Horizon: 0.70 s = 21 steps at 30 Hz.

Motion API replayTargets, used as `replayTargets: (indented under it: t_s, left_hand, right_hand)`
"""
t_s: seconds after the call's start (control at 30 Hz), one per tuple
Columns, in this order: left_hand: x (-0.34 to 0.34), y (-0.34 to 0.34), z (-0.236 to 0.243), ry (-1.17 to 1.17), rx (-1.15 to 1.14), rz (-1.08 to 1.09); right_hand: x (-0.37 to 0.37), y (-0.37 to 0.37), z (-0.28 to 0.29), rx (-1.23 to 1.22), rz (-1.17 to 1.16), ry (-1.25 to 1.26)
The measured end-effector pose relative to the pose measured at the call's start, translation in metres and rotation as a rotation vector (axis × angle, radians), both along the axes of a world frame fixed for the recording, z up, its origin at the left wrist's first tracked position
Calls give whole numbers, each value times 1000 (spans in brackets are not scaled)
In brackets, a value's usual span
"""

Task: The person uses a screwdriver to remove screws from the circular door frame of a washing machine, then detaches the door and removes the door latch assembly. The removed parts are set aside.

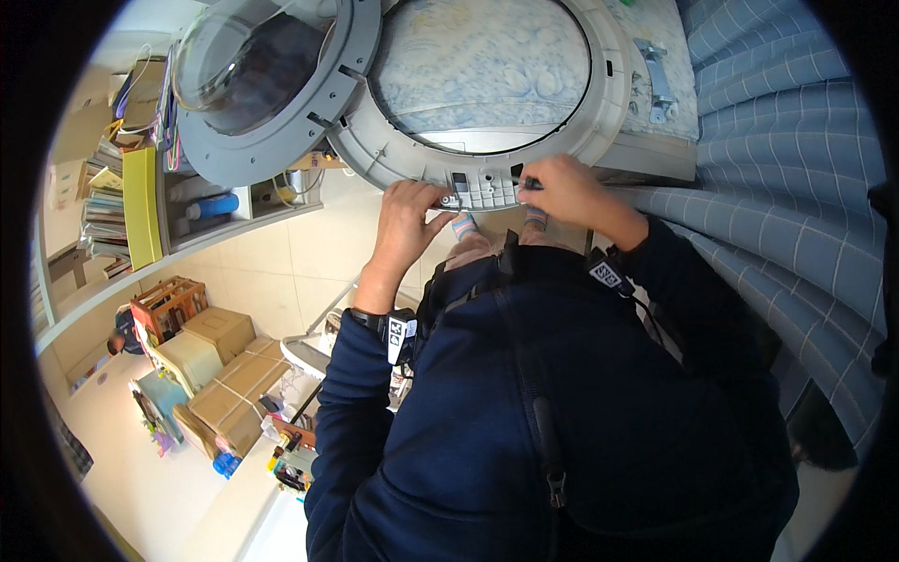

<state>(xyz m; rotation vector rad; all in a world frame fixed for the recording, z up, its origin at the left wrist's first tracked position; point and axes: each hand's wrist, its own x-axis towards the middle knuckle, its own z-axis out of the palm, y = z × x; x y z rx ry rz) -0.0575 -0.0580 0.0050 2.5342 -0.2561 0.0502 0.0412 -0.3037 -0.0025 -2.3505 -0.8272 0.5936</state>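
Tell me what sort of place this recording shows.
Probably a lived-in room in a home, though I can't tell which room: a blue checked curtain hangs along the right, shelved books stand at left, and cardboard boxes are piled at lower left.

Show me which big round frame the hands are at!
The paler round frame, top centre: the left hand and right hand are at its near edge. The darker one, upper left, has a clear dome and no hand beside it.
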Motion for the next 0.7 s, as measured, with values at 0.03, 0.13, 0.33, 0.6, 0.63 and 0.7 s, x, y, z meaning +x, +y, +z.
replayTargets:
  t_s: [0.03, 0.13, 0.33, 0.6, 0.63, 0.7]
  left_hand:
    - [1, 0, 2, 4, -5, -5]
    - [3, -2, 10, 2, 21, -11]
    - [23, -34, 13, 29, -103, -92]
    - [40, -76, 2, 304, 65, -124]
    - [40, -76, 2, 346, 65, -111]
    - [43, -76, 1, 415, 49, -109]
  right_hand:
    - [9, -2, 2, 54, -52, 105]
    - [22, -10, 9, 143, -221, 285]
    - [20, -27, 17, 203, -261, 319]
    - [-6, -52, -6, 205, -386, 281]
    - [-8, -54, -10, 215, -397, 271]
    - [-13, -53, -17, 277, -377, 81]
